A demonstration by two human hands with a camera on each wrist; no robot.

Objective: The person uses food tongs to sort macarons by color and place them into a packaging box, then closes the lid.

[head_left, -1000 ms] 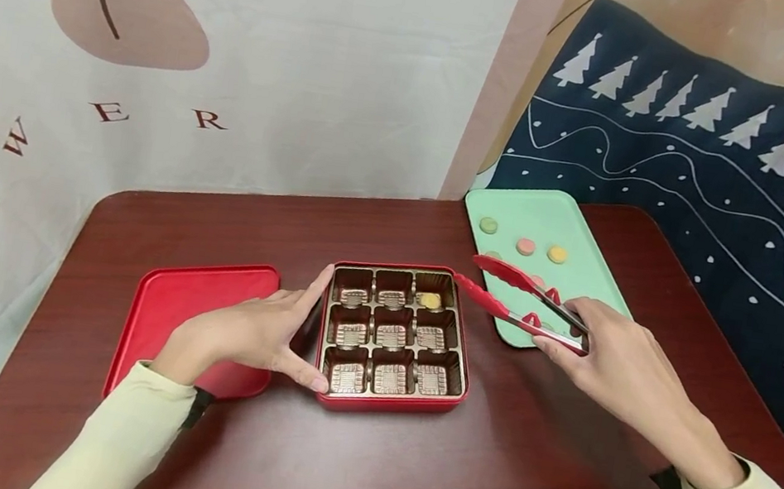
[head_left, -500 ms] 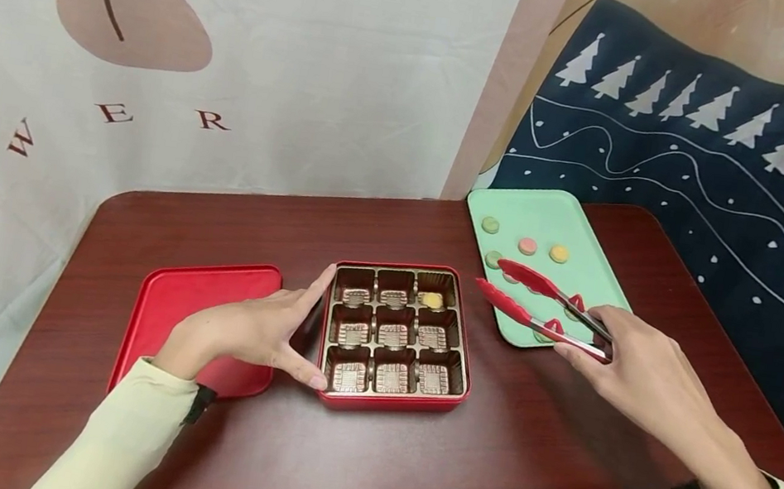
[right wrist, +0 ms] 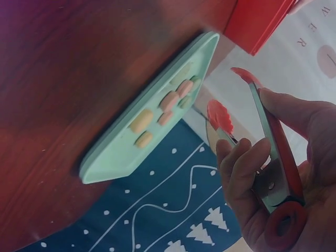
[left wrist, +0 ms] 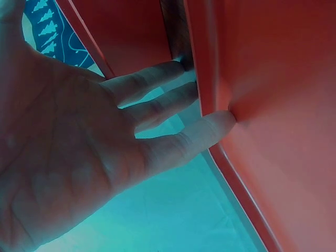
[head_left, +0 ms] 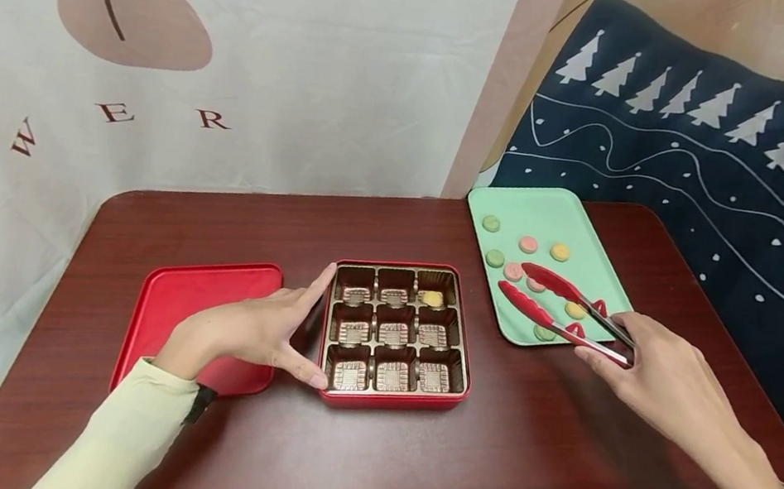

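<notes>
Right hand [head_left: 679, 393] grips tongs [head_left: 532, 305], tips apart, partly hiding macarons [head_left: 576, 310] on tray [head_left: 543, 207], far right. Left hand [head_left: 248, 329], splayed, touches left edge of box [head_left: 394, 402], overlaps lid [head_left: 206, 285]. Counter [head_left: 488, 367] strip separates box, tray.

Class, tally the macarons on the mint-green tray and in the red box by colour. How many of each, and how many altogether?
Green macarons: 3, all on the mint-green tray
Pink macarons: 3, all on the tray
Yellow macarons: 3, two on the tray and one in the red box
Total: 9 macarons
</notes>
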